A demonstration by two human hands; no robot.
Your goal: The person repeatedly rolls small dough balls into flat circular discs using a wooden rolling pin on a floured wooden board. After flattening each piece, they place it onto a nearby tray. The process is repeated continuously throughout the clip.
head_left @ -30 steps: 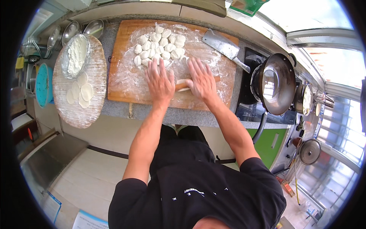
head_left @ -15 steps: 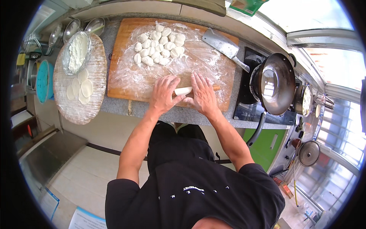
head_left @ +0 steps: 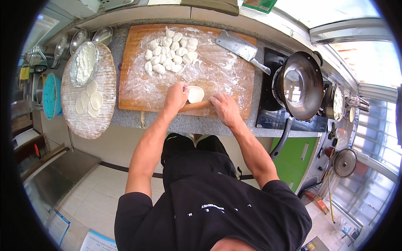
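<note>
On the floured wooden board (head_left: 239,75), a thin oval dough wrapper (head_left: 195,94) lies just beyond a wooden rolling pin (head_left: 197,106). My left hand (head_left: 176,97) pinches the wrapper's left edge, its fingers closed. Curled over the right end of the pin is my right hand (head_left: 226,109). Part of the pin is hidden under both hands. Several small floured dough pieces (head_left: 171,52) sit in a cluster farther back on the board.
A cleaver (head_left: 237,45) lies at the board's far right, handle toward a wok (head_left: 302,85) on the cooktop. To the left, a round ridged tray (head_left: 106,75) holds a flour bowl (head_left: 85,65) and several rolled wrappers (head_left: 96,100).
My left hand has come off the pin onto the wrapper's edge. My right hand has shifted to the pin's right end, with fingers more curled. The wrapper now shows more fully.
</note>
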